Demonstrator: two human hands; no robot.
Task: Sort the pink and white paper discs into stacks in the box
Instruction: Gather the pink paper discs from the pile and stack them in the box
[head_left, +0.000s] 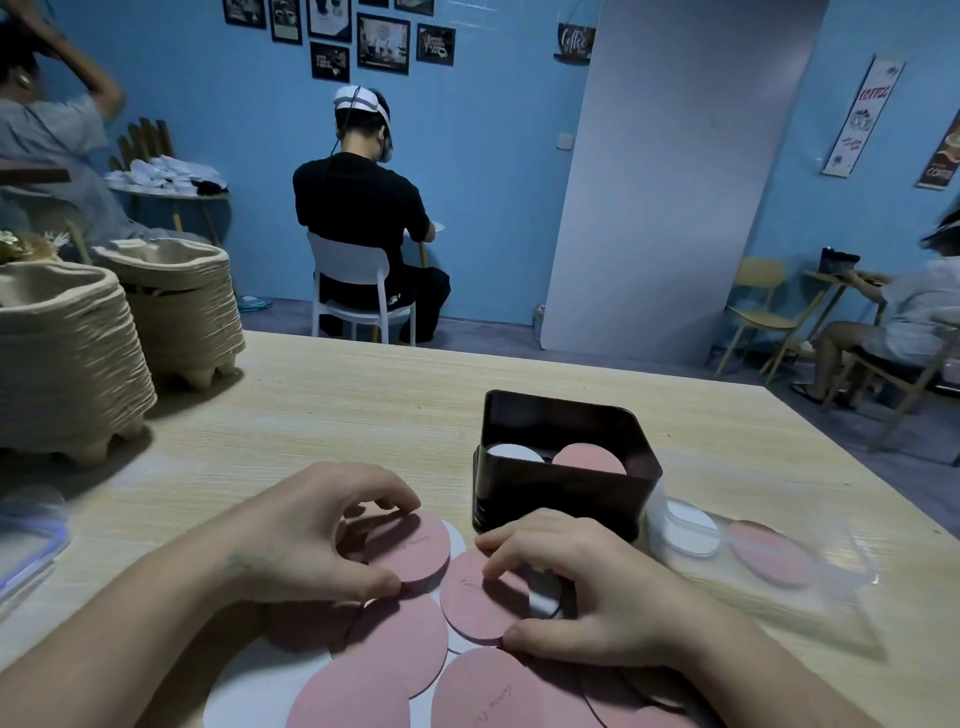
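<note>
Nearest to the person, on the pale wooden counter (363, 405), lies a heap of loose discs (400, 670): flat, round, matte paper pieces, pink or white, which overlap each other. I count at least six pink faces; the white ones show mostly as edges, so their number I cannot tell. The left hand (322, 540) comes in from 8 o'clock with bent fingers and pinches a first pink disc (415, 551) between the thumb and the fingertips, at the heap's far side. The right hand (587, 587) comes in from 4 o'clock, also curled; its fingertips lie on top of a second pink disc (478, 608) and its thumb is at the near edge, so it grips this one. At 1 o'clock from the heap, just behind the right hand, stands the black box (566, 499) with two stacks inside, one white stack (511, 453) on the left and one pink stack (589, 461) on the right. At 3 o'clock of the box lies a clear tray (810, 597) with one white and one pink disc. Far at 10 o'clock stand two piles of pulp trays (67, 353).
</note>
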